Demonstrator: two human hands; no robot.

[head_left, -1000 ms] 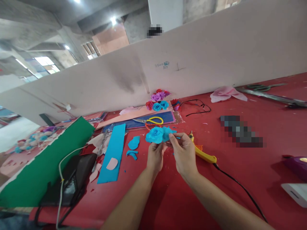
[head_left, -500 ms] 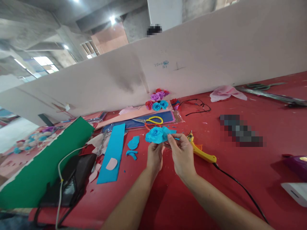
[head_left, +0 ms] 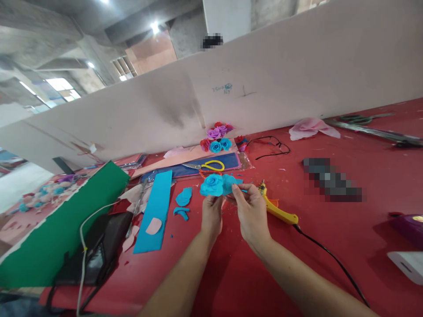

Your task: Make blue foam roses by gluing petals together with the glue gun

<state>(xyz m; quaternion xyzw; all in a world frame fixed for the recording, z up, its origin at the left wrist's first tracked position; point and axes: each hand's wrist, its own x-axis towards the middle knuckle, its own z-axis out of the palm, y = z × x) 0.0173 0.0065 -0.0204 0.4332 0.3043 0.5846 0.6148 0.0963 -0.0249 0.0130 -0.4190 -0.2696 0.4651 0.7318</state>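
Observation:
A blue paper flower [head_left: 212, 185] is held up over the red table by my left hand [head_left: 212, 212], whose fingers close on its underside. My right hand [head_left: 251, 211] pinches a blue paper petal [head_left: 230, 182] at the flower's right side, thumb on top. Whether that petal is joined to the flower, I cannot tell. Loose blue petals [head_left: 183, 197] and curled blue scraps [head_left: 181, 213] lie left of my hands. Just right of my right hand rests a yellow glue gun [head_left: 279, 209] with a black cord.
Blue paper [head_left: 153, 211] bearing a pink petal lies left, near a dark bag [head_left: 95, 246] and green paper [head_left: 62, 229]. Beyond my hands are yellow-handled scissors [head_left: 211, 165], finished paper flowers [head_left: 216, 140] and eyeglasses [head_left: 276, 147]. A white partition [head_left: 139, 114] stands behind.
The flower tilts slightly and shifts a little left in my left hand. My right hand still pinches the petal, its thumb moved very slightly.

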